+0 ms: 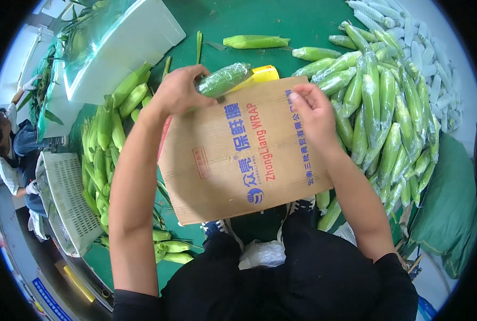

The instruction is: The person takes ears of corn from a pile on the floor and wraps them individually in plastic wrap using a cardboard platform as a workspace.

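Note:
In my left hand (181, 92) is an ear of corn (225, 79) in its green husk, with shiny clear film around it. My fingers close on its left end, above the far edge of a brown cardboard box (217, 160). My right hand (314, 109) is over the box's far right corner, its fingers curled in and the thumb against them. Whether something thin is between them cannot be made out. A bright yellow object (260, 75) shows partly behind the box, by the corn's right end; its kind is hidden.
On the right lies a large heap of film-wrapped corn (377, 101); unwrapped husked ears (107, 128) are piled left. White foam boxes (126, 48) stand far left, near a white plastic basket (70, 203). Another person (22, 144) works there. One ear (255, 41) lies on the green floor.

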Demonstrator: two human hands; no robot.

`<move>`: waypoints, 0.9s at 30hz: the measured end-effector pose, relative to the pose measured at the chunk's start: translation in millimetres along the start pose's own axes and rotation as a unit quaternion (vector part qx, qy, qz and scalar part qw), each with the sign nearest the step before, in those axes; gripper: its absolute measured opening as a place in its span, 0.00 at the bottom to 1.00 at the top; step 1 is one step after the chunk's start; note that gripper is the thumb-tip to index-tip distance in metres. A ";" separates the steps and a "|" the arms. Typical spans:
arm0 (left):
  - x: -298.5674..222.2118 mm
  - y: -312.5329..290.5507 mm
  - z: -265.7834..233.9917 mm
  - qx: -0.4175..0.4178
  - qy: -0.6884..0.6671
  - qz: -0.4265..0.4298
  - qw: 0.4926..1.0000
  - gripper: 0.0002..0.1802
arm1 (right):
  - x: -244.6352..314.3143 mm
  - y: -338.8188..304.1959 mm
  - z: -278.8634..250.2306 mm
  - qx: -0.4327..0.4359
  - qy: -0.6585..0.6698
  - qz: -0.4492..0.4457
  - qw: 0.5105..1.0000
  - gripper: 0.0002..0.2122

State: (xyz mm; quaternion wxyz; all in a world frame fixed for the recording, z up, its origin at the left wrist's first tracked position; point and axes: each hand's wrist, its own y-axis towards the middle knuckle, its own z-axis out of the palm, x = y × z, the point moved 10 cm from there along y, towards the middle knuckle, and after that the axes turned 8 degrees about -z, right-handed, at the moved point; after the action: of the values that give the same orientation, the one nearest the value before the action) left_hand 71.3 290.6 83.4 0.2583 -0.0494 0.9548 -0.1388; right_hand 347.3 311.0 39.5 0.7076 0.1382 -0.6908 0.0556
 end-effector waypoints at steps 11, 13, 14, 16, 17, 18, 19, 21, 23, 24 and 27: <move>-56.2 -131.0 55.0 0.001 0.059 0.066 0.996 0.32 | 52.8 21.6 79.9 0.211 -0.192 -0.093 0.954 0.12; -76.7 -145.4 74.3 -0.101 0.186 0.093 0.973 0.40 | 44.2 19.7 116.8 0.256 -0.314 -0.218 0.888 0.14; -78.5 -147.6 79.7 -0.123 0.182 0.085 0.972 0.42 | 32.6 23.3 126.2 0.251 -0.318 -0.214 0.889 0.14; -72.9 -144.3 78.8 -0.122 0.186 0.050 0.974 0.45 | 27.5 10.4 164.5 0.333 -0.324 -0.315 0.828 0.16; -64.4 -134.8 78.0 -0.099 0.192 0.023 0.976 0.47 | 20.4 13.1 173.6 0.333 -0.319 -0.315 0.830 0.16; -60.2 -124.7 73.5 -0.077 0.137 0.019 0.987 0.41 | 8.9 10.0 189.4 0.380 -0.339 -0.336 0.792 0.18; -61.7 -121.4 63.8 -0.081 0.139 0.020 0.987 0.41 | 7.4 7.5 200.4 0.423 -0.362 -0.360 0.749 0.20; -53.7 -113.6 68.1 0.046 0.144 -0.036 0.988 0.36 | -6.7 6.7 200.1 0.464 -0.395 -0.323 0.724 0.22; -52.9 -109.9 66.1 0.131 0.052 -0.003 0.990 0.28 | -13.5 -5.1 198.0 0.466 -0.439 -0.351 0.683 0.24; -53.0 -101.6 70.8 0.180 0.029 -0.001 0.983 0.28 | -14.3 -6.1 199.0 0.459 -0.453 -0.362 0.673 0.24; -62.6 -110.9 99.9 0.242 0.048 0.031 0.969 0.27 | -16.8 -9.9 193.1 0.450 -0.460 -0.367 0.671 0.25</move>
State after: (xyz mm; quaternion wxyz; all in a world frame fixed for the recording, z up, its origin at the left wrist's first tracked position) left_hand 178.5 171.0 62.9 0.2209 0.0510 0.9052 -0.3594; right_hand 163.6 250.8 23.1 0.1154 0.6905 -0.7136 0.0251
